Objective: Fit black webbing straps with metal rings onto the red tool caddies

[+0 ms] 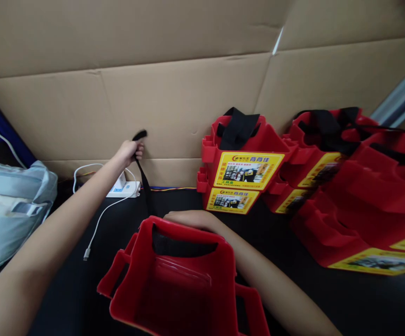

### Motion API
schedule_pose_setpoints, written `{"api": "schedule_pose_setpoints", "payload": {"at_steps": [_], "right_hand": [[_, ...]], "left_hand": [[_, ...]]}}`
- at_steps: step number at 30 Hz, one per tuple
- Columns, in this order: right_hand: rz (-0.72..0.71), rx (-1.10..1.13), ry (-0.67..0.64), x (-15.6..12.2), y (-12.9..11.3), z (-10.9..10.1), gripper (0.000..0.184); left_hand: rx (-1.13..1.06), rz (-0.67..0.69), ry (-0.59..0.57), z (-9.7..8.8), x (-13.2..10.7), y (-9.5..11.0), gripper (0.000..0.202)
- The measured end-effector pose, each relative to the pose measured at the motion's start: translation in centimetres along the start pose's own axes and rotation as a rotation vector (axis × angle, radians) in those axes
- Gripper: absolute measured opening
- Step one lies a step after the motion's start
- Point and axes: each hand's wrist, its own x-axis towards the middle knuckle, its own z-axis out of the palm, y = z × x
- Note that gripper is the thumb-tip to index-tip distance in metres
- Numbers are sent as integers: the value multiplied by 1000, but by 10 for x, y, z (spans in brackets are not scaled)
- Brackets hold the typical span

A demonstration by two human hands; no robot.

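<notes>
A red plastic tool box point(174, 280) stands in front of me, its open top facing me. Black webbing runs across the inside of its far wall. My left hand point(131, 152) is raised beyond the box, closed around a black strap point(145, 182) that stretches up from behind the far wall. A short end of the strap sticks out above the fist. My right hand point(184, 216) lies against the outside of the far wall, bent round behind it. Its fingers are hidden by the box, so I cannot see what they grip.
Stacked red tool boxes point(209, 170) with yellow labels and black straps stand on the right. A white power strip point(127, 189) with a plug and white cable lies behind my left forearm. At left sits a pale blue bag point(9, 233). Cardboard point(174, 102) walls the back.
</notes>
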Motion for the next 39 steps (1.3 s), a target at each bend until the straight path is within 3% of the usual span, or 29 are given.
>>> {"api": "schedule_pose_setpoints", "payload": {"at_steps": [3,6,8,11,14,17,20,26,31,39], "right_hand": [[-23,54,-28,4,7,-1,18],[-40,197,89,15,15,-13,22],[-46,283,241,22,22,-24,26],[-31,332,400,25,30,-36,25],[14,424,466,23,30,-35,24],[37,566,506,20,24,-29,25],[36,730,561,20,18,-26,25],[26,950,690,21,14,-27,21],[10,984,739,22,13,-22,19],[-124,765,885,22,15,-22,19]], "left_hand": [[43,104,8,-3,-13,20,26],[195,192,-84,1,-34,24,42],[285,153,-192,8,-51,13,51],[224,-35,-364,24,-73,-15,57],[92,-93,-444,36,-86,-39,40],[51,-35,-458,38,-91,-48,26],[85,16,-454,34,-94,-46,30],[421,15,-384,35,-107,-44,14],[299,23,-273,46,-104,-54,7],[135,35,-480,35,-87,-62,22]]}}
